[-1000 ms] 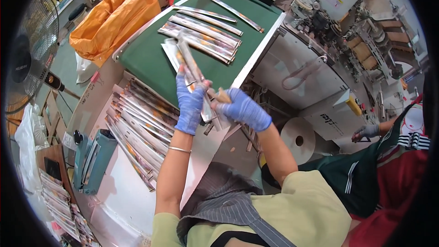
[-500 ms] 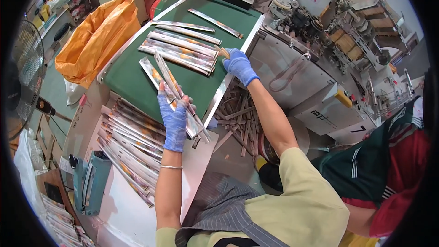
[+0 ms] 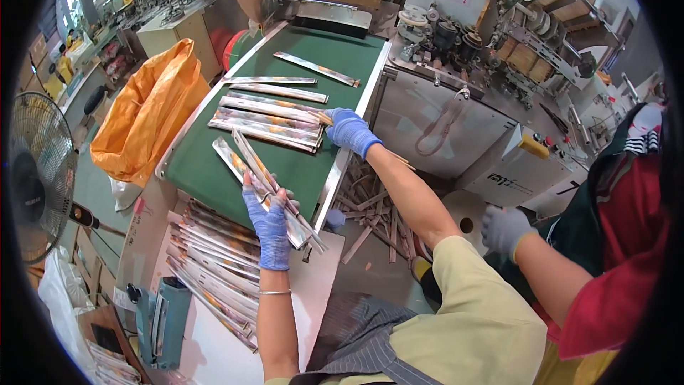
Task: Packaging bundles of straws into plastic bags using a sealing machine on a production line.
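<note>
The left hand [image 3: 268,232], wearing a blue knitted glove with bare fingertips, is holding two long, slim packets [image 3: 254,160] above the near end of a green belt [image 3: 192,175]; its fingers are bending around them, with the packets crossing the palm and their lower ends jutting out to the right. The right hand [image 3: 350,132], gloved alike, is resting at the right-hand ends of a row of similar packets [image 3: 267,121] on the belt; its fingers are pressing together around a small tan piece [image 3: 325,119], although one cannot tell whether they are also pinching the packet ends. Beyond this row, two single packets are lying roughly parallel to it, while a third is lying aslant near the far end. Below the belt, a larger batch of packets [image 3: 221,278] is lying fanned across a white tabletop [image 3: 306,314], with a blue-green device [image 3: 169,321] standing just beside it. An orange bag [image 3: 153,114] is standing open left of the belt, and a fan [image 3: 35,178] is standing farther left. Thin strips [image 3: 390,224] are lying heaped on the floor at right. A co-worker's grey-gloved hand [image 3: 507,232] is hanging near the person's right upper arm, its fingers curling; whether it is gripping anything cannot be told.
</note>
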Motion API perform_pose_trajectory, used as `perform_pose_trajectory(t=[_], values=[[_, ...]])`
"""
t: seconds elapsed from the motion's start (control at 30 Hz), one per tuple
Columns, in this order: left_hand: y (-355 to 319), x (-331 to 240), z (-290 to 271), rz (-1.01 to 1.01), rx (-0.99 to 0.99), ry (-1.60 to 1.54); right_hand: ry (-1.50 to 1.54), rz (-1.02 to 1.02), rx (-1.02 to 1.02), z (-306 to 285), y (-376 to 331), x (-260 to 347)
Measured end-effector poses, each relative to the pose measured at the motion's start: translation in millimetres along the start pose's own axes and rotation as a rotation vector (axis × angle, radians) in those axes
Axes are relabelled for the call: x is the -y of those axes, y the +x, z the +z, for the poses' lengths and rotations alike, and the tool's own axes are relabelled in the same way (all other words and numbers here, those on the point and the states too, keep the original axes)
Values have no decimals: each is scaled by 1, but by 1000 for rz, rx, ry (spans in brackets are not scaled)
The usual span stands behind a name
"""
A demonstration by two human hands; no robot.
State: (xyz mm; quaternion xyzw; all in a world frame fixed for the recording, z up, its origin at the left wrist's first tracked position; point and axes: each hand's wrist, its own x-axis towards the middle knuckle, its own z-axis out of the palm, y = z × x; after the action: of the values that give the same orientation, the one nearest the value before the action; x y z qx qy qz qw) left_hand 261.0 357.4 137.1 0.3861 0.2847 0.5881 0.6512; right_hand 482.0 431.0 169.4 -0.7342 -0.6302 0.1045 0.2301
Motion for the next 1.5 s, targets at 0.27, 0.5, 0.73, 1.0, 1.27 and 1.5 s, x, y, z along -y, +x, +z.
perform_pose_trajectory(t=[0.27, 0.5, 0.73, 1.0, 1.27, 1.5], values=[[0, -3, 3, -30, -66, 30, 16, -15, 46, 2, 4, -7], [-25, -29, 15, -190, 11, 89, 800, 57, 257, -11, -69, 50], [-93, -37, -11, -383, 141, 122, 1308, -23, 516, -11, -78, 76], [-175, -49, -29, -581, 16, -175, 1215, 108, 510, -5, -107, 98], [-194, -71, -49, -396, -191, 277, 987, -120, 412, -13, -113, 108], [-194, -64, -53, -614, -51, -404, 150, -1137, -2, 36, -198, 128]])
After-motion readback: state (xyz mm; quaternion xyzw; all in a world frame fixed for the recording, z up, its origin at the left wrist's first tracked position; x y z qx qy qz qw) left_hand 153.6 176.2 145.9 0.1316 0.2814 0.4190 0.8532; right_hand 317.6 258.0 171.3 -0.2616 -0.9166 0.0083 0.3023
